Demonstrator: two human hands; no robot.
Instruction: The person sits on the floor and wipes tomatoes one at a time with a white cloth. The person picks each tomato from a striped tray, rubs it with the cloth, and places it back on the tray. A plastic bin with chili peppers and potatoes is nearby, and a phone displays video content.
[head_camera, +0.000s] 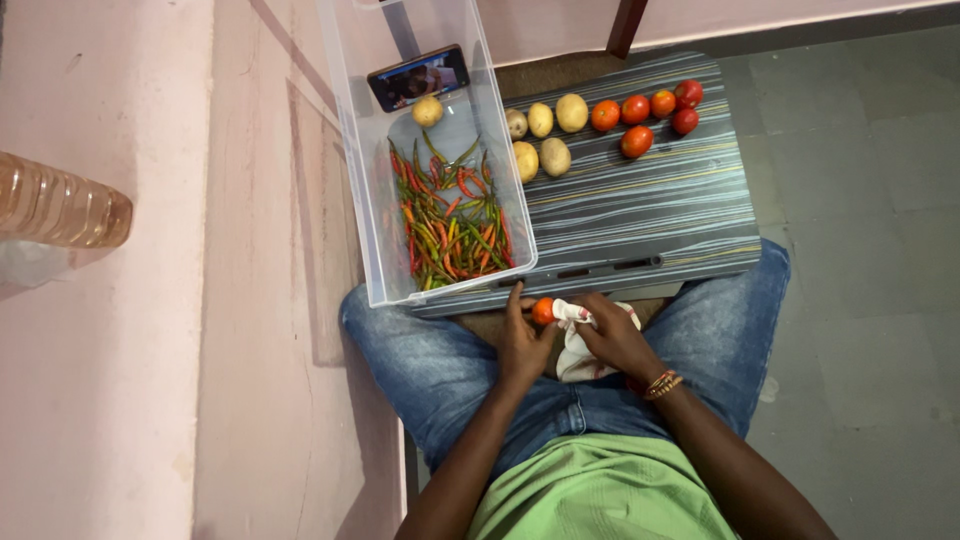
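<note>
**Tomato held against a cloth over the lap**

The left hand (524, 345) grips a small, smooth, round tomato (542, 311) with closed fingers. The right hand (612, 335) is clamped on a soft, crumpled white cloth (575, 355) touching it. On the striped board (650, 210) lie six glossy tomatoes (637, 141) and five matte potatoes (555, 156). The clear plastic bin (375, 200) holds many thin chilies (450, 225), one potato (427, 111) and a phone (418, 78).
</note>
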